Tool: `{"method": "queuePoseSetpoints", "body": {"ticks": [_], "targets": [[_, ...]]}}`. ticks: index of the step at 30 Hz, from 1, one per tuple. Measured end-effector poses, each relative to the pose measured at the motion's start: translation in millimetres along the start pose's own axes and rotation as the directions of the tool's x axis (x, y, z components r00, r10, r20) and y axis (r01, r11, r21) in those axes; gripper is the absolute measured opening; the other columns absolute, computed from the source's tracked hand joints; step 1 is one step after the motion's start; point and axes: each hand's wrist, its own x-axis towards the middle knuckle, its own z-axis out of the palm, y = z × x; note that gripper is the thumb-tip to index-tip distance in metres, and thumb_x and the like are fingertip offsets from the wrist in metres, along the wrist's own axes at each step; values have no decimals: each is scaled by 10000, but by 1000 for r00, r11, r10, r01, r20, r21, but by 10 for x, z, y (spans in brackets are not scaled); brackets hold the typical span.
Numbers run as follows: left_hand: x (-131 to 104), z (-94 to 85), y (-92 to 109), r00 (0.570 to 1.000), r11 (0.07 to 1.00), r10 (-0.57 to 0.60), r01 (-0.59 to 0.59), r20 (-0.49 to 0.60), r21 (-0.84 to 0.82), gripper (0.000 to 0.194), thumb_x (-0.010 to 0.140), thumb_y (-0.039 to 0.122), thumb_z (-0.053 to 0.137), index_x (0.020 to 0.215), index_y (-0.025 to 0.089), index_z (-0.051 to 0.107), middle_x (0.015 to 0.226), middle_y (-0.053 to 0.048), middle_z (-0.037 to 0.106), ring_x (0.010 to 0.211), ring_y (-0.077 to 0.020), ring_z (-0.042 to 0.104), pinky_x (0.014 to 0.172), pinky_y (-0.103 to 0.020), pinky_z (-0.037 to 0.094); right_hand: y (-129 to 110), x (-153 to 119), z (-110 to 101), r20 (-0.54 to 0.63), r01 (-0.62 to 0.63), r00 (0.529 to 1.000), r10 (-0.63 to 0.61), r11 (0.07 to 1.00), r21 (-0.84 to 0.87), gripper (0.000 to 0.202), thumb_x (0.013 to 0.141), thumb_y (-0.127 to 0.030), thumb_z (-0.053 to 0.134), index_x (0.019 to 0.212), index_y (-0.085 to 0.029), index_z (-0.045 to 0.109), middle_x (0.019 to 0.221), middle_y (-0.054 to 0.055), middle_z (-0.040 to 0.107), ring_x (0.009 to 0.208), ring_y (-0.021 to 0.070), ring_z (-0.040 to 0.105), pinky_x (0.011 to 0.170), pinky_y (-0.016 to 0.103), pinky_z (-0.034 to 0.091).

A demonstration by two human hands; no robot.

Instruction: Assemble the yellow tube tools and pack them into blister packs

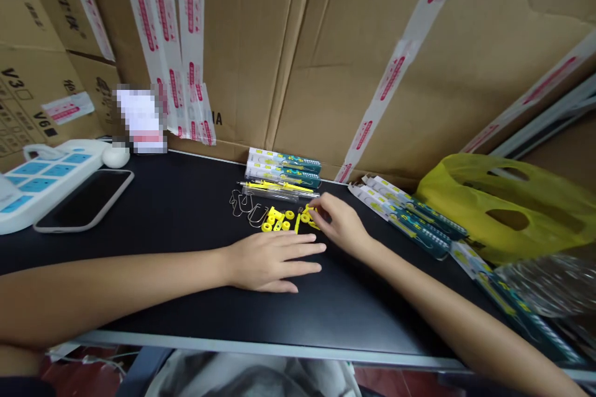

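Left fingers (302,268) spread palm-down, right fingers (321,202) at yellow parts (289,215), grip unclear

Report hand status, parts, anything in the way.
Left hand open, palm down. Right hand at yellow parts, hold unclear. Bent wires alongside, possible snag.

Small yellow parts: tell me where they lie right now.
In the head view, the small yellow parts lie mid-tabletop, just beyond the left hand, with bent wires to their left and the right hand at their right end.
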Motion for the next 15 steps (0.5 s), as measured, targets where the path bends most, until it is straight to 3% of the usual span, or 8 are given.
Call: {"method": "queuePoseSetpoints", "body": {"ticks": [4, 8, 15], "targets": [[47, 41, -40, 966, 951, -131, 186, 223, -248, 434, 931, 414, 438, 1279, 183, 555, 1424, -93, 449, 1341, -254, 381, 1103, -400, 332, 140, 621, 14, 157, -2, 987, 27, 987, -158, 119, 856, -212, 516, 881, -183, 629, 868, 85, 634, 852, 221, 563, 754, 322, 425], [20, 28, -64, 949, 913, -151, 242, 278, -329, 452, 935, 403, 434, 1330, 196, 503, 1458, -79, 401, 1376, -233, 319, 1136, -405, 263, 260, 1099, 127, 302, 27, 953, 28, 984, -176, 62, 748, -202, 630, 781, -191, 680, 820, 66, 664, 794, 208, 583, 702, 294, 418], [0, 8, -101, 942, 866, -148, 271, 303, -421, 487, 920, 447, 444, 1363, 244, 458, 1482, -64, 362, 1396, -239, 273, 1139, -469, 210, 319, 1276, 304, 469, -2, 877, 103, 977, -211, 41, 611, -190, 723, 625, -205, 687, 655, 39, 672, 617, 188, 592, 558, 271, 373]]}}
